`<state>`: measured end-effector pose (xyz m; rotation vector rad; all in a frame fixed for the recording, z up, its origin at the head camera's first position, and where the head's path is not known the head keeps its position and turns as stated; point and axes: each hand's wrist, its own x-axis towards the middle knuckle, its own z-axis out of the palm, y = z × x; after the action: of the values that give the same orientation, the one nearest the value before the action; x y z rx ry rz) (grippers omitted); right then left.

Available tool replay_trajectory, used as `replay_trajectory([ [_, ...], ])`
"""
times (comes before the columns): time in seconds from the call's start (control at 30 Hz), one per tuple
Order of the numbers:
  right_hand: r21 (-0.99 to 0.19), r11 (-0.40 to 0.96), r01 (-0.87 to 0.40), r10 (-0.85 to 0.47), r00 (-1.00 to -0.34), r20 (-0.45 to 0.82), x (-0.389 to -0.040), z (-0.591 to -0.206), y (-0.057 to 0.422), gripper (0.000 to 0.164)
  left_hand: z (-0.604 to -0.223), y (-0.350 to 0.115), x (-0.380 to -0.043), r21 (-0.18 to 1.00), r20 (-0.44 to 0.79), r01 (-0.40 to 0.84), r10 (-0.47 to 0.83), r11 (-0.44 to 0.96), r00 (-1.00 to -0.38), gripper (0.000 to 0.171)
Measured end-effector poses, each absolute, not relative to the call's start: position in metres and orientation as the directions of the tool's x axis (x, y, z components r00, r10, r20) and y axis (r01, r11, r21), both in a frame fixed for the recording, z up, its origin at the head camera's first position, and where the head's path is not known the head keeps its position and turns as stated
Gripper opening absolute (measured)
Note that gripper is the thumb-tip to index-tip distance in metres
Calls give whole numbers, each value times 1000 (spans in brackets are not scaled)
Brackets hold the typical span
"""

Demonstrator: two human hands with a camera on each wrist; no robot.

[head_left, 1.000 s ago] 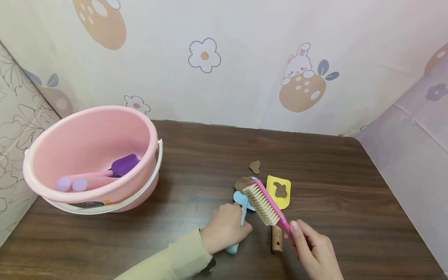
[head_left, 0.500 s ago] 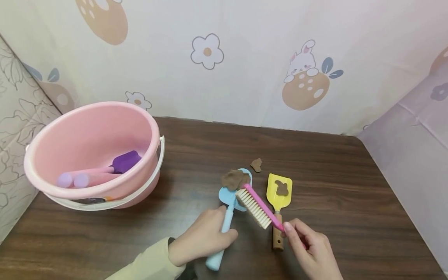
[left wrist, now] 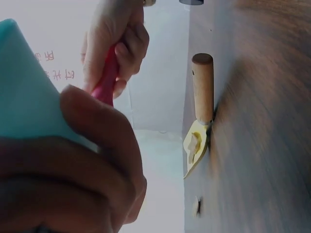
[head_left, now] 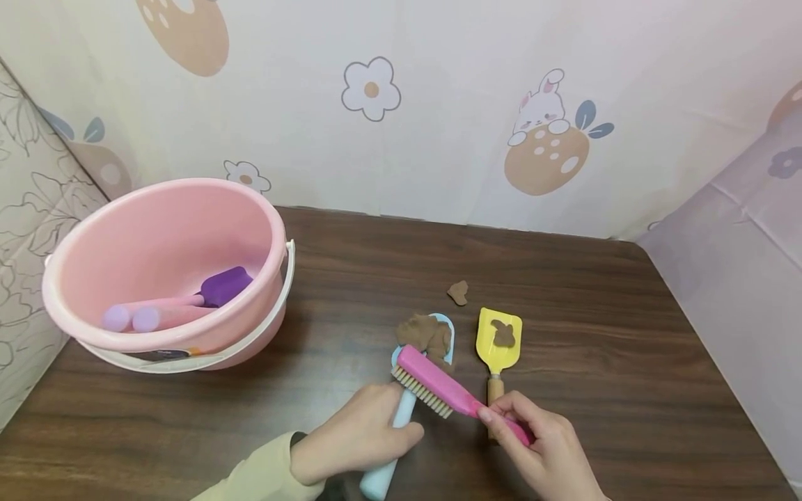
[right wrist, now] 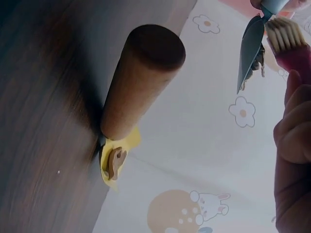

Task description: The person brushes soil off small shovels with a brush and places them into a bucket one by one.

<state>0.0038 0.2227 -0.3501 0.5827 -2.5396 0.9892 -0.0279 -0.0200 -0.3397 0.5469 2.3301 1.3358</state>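
My left hand (head_left: 357, 433) grips the handle of a light blue toy shovel (head_left: 379, 480), whose blade carries a heap of brown clay-like lumps (head_left: 421, 331). In the right wrist view this shovel's blade (right wrist: 249, 48) hangs over the table, the lumps on its far face. My right hand (head_left: 546, 445) pinches the handle of a pink brush (head_left: 432, 379) with cream bristles. Its head overlaps the base of the blue blade in the head view, bristles slanting down toward my left hand. Just beyond my right hand lies a yellow shovel (head_left: 495, 360) with a wooden handle, bearing a flat brown piece (head_left: 504, 332).
At the left stands a pink bucket (head_left: 156, 209) with a white carrying handle. Inside are a purple-bladed shovel (head_left: 225, 287) and another pink handle (head_left: 175, 318). A small brown piece (head_left: 458, 293) lies on the dark wooden table (head_left: 595, 334). Patterned cloth walls rise behind and beside.
The blue shovel and my left hand have come left and toward me, with the lumps on the blade. The brush has shifted left and turned, its pink back now facing up over the blade's base.
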Motion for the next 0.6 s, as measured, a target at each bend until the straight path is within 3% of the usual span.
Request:
replay_trajectory([
  [0.33,-538,719,-440,-196,-871,450,1,-347,220,36,-339,-21,-24,858,-141,165,533,487,-834,17],
  [0.6,-448,755,-480,-211,-823,527,-5,-345,221,21,-337,-24,-27,864,-166,143,543,482,-823,17],
])
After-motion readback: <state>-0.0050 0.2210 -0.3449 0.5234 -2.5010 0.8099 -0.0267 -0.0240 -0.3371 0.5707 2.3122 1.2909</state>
